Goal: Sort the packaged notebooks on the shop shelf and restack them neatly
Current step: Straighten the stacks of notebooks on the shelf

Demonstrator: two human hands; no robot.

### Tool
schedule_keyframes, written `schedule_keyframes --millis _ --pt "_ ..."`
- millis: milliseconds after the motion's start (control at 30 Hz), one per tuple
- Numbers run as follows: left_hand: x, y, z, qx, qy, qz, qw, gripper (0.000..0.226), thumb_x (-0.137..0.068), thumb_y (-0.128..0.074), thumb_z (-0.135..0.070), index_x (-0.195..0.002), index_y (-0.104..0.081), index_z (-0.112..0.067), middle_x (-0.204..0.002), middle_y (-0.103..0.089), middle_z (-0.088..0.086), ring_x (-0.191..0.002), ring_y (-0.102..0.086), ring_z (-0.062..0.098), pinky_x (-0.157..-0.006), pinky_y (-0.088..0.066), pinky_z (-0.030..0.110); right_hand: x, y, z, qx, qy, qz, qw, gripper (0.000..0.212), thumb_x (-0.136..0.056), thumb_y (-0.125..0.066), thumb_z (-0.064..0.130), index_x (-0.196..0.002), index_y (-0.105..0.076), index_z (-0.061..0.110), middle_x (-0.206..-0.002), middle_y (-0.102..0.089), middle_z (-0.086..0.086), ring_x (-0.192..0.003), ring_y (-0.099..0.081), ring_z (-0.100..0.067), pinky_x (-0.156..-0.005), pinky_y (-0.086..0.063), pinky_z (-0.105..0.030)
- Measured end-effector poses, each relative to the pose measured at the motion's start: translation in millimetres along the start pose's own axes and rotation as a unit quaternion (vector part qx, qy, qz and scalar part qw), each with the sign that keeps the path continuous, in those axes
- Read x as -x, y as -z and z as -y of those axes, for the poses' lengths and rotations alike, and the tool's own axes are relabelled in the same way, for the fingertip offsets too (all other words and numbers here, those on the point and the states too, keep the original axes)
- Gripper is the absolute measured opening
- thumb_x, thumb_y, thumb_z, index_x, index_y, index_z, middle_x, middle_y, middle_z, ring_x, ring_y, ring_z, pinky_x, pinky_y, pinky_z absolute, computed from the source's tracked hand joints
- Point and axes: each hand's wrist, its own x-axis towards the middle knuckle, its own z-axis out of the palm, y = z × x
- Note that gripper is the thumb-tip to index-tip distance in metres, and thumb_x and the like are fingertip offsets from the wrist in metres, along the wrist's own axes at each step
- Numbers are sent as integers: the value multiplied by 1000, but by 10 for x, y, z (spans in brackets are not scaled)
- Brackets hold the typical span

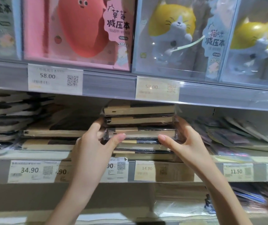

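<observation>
A stack of 3 plastic-wrapped, cream-edged notebooks is grasped at its ends by the left hand and right hand above a lower pile of wrapped notebooks.

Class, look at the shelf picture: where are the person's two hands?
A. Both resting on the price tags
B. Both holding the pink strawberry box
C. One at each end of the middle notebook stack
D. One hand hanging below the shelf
C: the left hand and right hand grip opposite ends of the notebook stack.
</observation>
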Motion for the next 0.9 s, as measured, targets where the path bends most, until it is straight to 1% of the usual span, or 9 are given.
schedule_keyframes --millis 133,233,333,467,600,667,767,833,900 --pt "15 -17 1 20 -9 -17 1000 36 -63 -69 -48 -92 -53 -34 -57 -57 -36 -67 -57 -17 -56 -40 8 41 -32 -3 -25 19 -38 999 79 -61 -66 50 -132 -47 22 -98 -44 35 -90 -46 18 -74 -38 2" --pt "36 1 4 31 -17 -16 999 39 -58 -66 -55 -87 -53 -31 -62 -61 -33 -72 -62 -6 -64 -46 19 61 -14 -8 -38 18 -41 998 81 -61 -68 47 -135 -44 23 -103 -44 34 -94 -47 15 -74 -35 6" --pt "32 47 -16 47 -24 5 999 39 -59 -67 -54 -87 -50 -32 -79 -63 -25 -87 -61 1 -70 -46 24 52 24 6 -48 5 -27 998 85 -57 -69 51 -133 -35 34 -116 -45 26 -108 -44 7 -77 -35 4" --pt "8 19 -56 72 13 34 997 66 -64 -68 -50 -119 -32 -39 -119 -51 -13 -117 -47 11 -90 -36 30 -66 76 68 -50 7 25 998 88 -61 -68 56 -134 -24 38 -112 -34 36 -110 -37 12 -79 -30 3" --pt "-26 -6 -94 119 -20 44 992 53 -70 -72 -34 -107 -39 -54 -110 -54 -25 -114 -51 2 -96 -39 26 -229 40 143 -85 10 17 996 49 -80 -47 61 -115 -36 29 -87 -45 24 -74 -49 25 -63 -36 3" --pt "-53 -6 -77 132 -24 48 990 48 -72 -73 -27 -96 -42 -55 -101 -57 -29 -106 -56 -4 -95 -43 23 -247 -13 152 -129 3 10 992 38 -80 -40 54 -113 -37 36 -93 -49 28 -77 -47 30 -66 -36 6" --pt "-59 1 -74 130 -43 44 990 52 -76 -72 -21 -93 -42 -60 -81 -61 -34 -88 -56 -19 -76 -43 2 -214 -41 135 -167 0 -10 986 16 -93 -42 36 -107 -40 43 -101 -56 24 -92 -50 23 -66 -42 -3" --pt "-55 3 -61 120 -54 38 991 60 -76 -71 -22 -99 -35 -64 -83 -61 -30 -86 -57 -18 -70 -41 -2 -194 -35 134 -171 -3 -10 985 17 -94 -42 36 -107 -39 47 -98 -57 25 -93 -50 19 -69 -43 -9" --pt "-49 20 -55 136 -54 49 988 61 -76 -71 -26 -104 -32 -64 -99 -57 -31 -96 -54 -19 -78 -42 0 -187 -34 146 -174 2 -3 985 20 -92 -42 40 -108 -38 49 -98 -50 37 -88 -49 26 -71 -41 -1"
